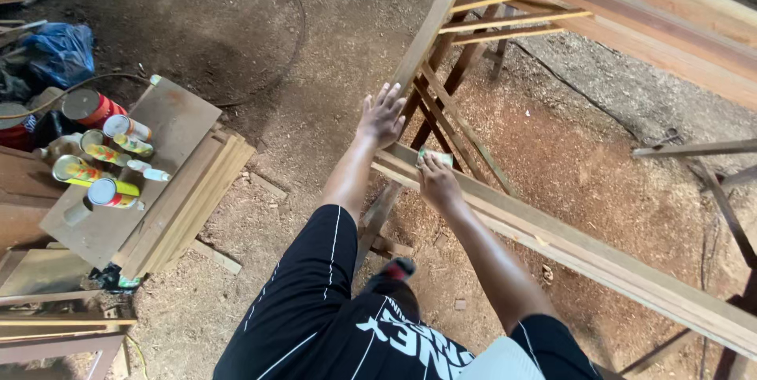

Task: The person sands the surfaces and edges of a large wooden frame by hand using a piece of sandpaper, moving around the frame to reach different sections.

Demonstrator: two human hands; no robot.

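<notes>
Head view: left hand point(382, 117) fingers splayed on plank point(552, 242); right hand point(438, 181) pressing sandpaper point(436, 158).

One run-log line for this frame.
left hand: flat on plank | right hand: pressing sandpaper on plank | cans: left

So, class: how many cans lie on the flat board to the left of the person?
5, clustered on the board: a red can at the top, one beside it, one below, a yellow can leftmost, one lowest. Others may be hidden.
</notes>
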